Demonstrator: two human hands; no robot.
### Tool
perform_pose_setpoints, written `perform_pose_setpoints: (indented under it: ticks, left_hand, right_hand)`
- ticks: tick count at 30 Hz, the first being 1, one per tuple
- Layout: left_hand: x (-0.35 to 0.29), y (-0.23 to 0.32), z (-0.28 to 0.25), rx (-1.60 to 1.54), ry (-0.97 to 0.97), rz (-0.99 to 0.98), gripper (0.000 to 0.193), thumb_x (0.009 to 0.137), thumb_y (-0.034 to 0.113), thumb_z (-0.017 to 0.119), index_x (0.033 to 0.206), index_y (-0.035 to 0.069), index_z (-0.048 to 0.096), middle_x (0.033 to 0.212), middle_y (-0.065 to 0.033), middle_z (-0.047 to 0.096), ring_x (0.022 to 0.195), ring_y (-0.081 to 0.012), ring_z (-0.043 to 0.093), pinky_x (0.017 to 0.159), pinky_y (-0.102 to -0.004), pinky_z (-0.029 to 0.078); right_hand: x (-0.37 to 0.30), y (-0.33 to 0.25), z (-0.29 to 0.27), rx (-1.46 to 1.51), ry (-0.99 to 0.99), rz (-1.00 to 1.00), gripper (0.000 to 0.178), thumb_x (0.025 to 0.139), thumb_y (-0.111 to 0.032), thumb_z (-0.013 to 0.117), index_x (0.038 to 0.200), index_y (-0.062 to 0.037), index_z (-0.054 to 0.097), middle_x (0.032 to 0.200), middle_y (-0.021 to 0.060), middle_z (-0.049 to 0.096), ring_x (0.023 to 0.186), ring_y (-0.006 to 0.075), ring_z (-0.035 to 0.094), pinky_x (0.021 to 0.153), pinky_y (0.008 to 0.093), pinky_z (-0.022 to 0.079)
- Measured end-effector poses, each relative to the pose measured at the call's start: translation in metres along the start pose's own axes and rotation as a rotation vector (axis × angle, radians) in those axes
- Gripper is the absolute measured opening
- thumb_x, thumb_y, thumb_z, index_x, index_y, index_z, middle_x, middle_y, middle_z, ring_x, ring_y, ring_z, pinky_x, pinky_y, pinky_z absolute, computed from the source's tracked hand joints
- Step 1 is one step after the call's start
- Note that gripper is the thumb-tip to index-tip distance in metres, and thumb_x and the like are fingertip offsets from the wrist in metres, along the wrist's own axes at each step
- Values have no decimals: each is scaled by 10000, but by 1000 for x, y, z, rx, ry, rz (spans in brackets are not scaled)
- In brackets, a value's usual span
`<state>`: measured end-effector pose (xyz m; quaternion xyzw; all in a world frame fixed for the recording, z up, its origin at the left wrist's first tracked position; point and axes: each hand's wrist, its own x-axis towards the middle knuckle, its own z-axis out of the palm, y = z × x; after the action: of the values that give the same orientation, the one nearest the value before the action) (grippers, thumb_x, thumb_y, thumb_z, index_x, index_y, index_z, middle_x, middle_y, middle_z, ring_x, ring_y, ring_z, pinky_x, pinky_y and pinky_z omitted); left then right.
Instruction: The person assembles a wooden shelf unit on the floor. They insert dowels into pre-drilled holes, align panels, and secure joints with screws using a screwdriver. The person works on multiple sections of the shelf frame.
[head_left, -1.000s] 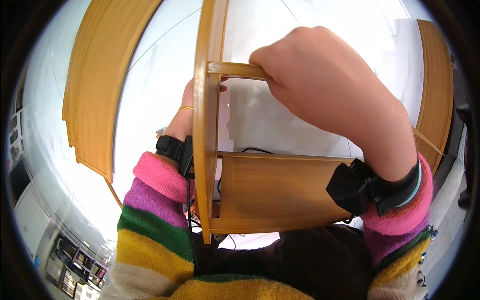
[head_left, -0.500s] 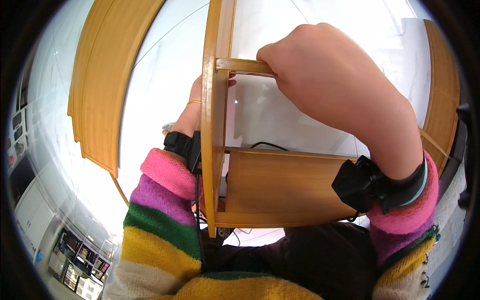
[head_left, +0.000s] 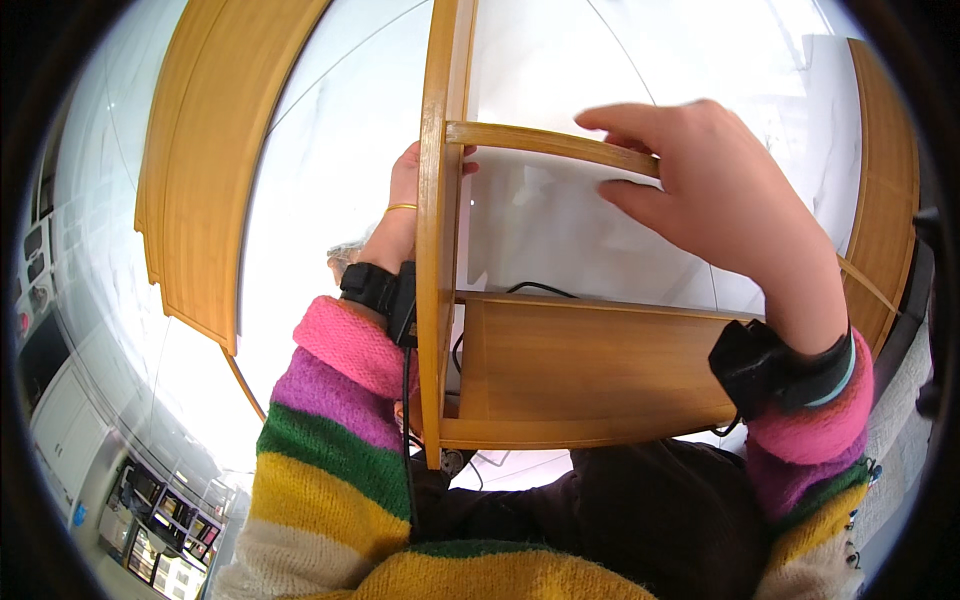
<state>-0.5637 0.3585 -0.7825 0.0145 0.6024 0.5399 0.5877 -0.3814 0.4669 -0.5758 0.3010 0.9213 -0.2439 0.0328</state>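
Apparent step: handling slim yellow-brown wooden crossbar [head_left: 550,143], right of long yellow-brown wooden upright [head_left: 433,250]. Left hand [head_left: 404,182] behind upright; grip indeterminate. Right hand [head_left: 715,195] spread around crossbar; next move calls for secure grip.

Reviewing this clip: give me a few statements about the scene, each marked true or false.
1. The right hand has its thumb and fingers apart at the wooden crossbar. True.
2. The whole left hand is visible. False: the upright wooden panel hides part of it.
3. The gold bracelet is on the right arm. False: it is on the left arm.
4. Black devices are strapped to both arms. True.
5. The sleeves are plain white. False: they are striped.
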Motion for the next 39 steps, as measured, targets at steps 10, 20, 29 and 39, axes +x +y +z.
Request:
perform_pose_setpoints:
  ticks: [10, 20, 29, 39]
  left_hand:
    - [-3, -2, 3, 75, -10, 63, 114, 887, 107, 529, 939, 5, 523, 847, -98, 632, 642, -184, 609, 593, -266, 517]
    - [-10, 3, 6, 47, 2, -19, 113, 883, 110, 538, 941, 13, 534, 840, -85, 642, 671, -190, 628, 611, -272, 518]
    - [-10, 4, 1, 47, -4, -32, 126, 885, 115, 535, 955, 10, 539, 842, -86, 641, 675, -193, 630, 616, -274, 518]
    - [-14, 5, -6, 42, -10, -52, 142, 887, 121, 532, 970, 7, 545, 844, -87, 641, 679, -196, 632, 621, -277, 517]
  right_hand:
    - [-4, 9, -14, -22, -145, -80, 269, 741, 78, 527, 979, 15, 636, 663, 181, 594, 569, 291, 567, 564, 323, 474]
    - [-7, 9, -18, -38, -145, -78, 279, 727, 81, 542, 979, 11, 639, 657, 180, 592, 579, 305, 569, 563, 335, 476]
    - [-8, 13, -17, -67, -163, -89, 269, 735, 65, 537, 973, -6, 641, 644, 187, 576, 585, 323, 562, 560, 354, 470]
    - [-7, 12, -17, -74, -174, -85, 247, 760, 54, 536, 975, -3, 643, 635, 178, 583, 560, 297, 567, 553, 332, 476]
